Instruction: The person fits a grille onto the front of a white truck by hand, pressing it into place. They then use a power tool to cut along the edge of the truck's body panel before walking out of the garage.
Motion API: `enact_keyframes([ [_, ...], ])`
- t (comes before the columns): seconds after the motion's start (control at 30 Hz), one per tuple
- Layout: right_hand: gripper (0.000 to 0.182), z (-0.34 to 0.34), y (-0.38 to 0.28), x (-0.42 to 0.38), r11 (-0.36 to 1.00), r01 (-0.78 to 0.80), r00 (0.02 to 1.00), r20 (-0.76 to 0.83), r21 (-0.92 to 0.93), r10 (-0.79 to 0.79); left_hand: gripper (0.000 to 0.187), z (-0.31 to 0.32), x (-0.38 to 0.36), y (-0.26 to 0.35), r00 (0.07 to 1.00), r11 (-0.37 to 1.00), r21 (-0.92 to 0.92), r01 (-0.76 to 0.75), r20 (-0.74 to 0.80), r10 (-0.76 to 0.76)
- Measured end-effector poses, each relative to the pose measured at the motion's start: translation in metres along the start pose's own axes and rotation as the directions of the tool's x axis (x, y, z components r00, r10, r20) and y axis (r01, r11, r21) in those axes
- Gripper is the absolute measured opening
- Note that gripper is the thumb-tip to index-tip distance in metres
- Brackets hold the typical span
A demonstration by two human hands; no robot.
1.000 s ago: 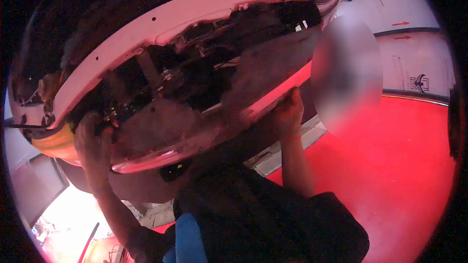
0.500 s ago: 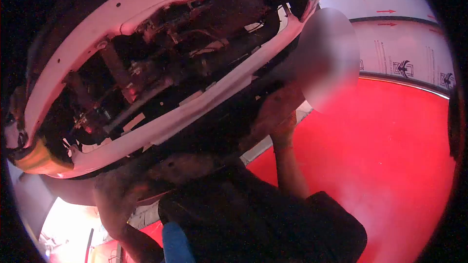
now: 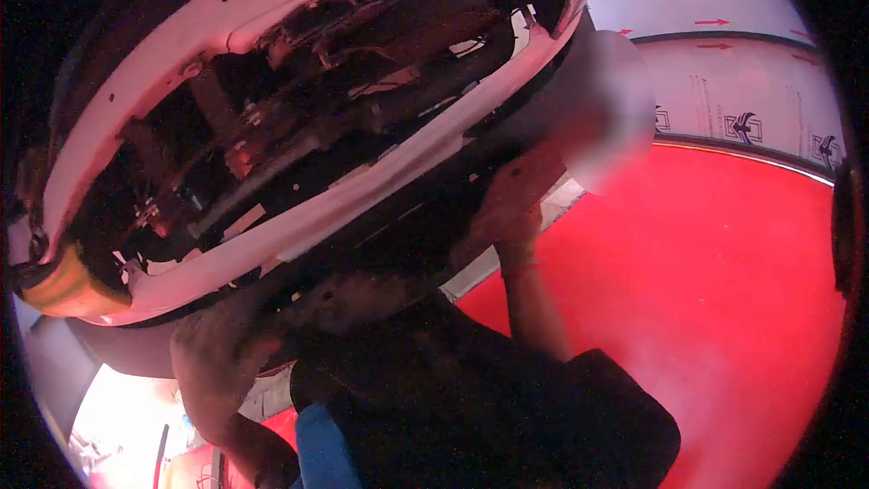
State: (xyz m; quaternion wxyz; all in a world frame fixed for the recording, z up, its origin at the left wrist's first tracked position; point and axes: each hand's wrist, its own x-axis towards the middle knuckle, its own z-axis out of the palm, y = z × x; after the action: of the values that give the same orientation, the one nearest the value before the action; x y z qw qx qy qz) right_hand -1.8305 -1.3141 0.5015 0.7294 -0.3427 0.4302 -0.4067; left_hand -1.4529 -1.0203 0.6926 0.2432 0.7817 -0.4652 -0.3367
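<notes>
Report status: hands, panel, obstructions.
Left hand, right hand at dark panel; grip unclear. Panel below pale rim. Blurred patch hides area beyond right hand.

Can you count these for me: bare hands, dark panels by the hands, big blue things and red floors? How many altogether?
Bare hands: 2
Dark panel by the hands: 1
Big blue thing: 1
Red floor: 1
Total: 5

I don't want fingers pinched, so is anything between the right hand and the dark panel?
Nothing that I can see. The right hand meets the lower edge of the dark panel, with no other thing showing between them. Its fingers are partly hidden, so I can't tell there.
</notes>
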Motion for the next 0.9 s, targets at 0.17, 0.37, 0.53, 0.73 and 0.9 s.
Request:
enact_keyframes([
  [0.17,0.049,-0.005,0.008,0.003,0.871,-0.101,0.978,0.208,0.48,-0.001,0.046,-0.006,-0.006,-0.003,0.992,0.983,0.14,-0.12,-0.022,0.124],
  [0.37,0.05,-0.065,0.034,0.02,0.96,0.018,0.999,0.038,0.278,-0.03,0.046,-0.008,-0.003,0.018,0.989,0.986,0.118,-0.122,-0.066,0.13],
  [0.53,0.056,-0.053,0.02,0.014,0.972,0.157,0.987,0.009,-0.177,-0.158,0.033,-0.001,-0.009,0.02,0.997,0.999,0.039,-0.014,-0.071,0.017],
  [0.73,0.057,-0.02,0.004,0.004,0.035,0.366,0.838,0.313,-0.93,-0.446,0.03,-0.003,-0.007,0.023,0.998,0.976,0.218,-0.026,-0.045,0.037],
  [0.9,0.054,-0.056,0.028,0.011,0.974,0.131,0.989,0.09,-0.185,-0.116,0.043,-0.009,-0.009,0.024,0.986,0.958,0.246,-0.15,-0.031,0.162],
])
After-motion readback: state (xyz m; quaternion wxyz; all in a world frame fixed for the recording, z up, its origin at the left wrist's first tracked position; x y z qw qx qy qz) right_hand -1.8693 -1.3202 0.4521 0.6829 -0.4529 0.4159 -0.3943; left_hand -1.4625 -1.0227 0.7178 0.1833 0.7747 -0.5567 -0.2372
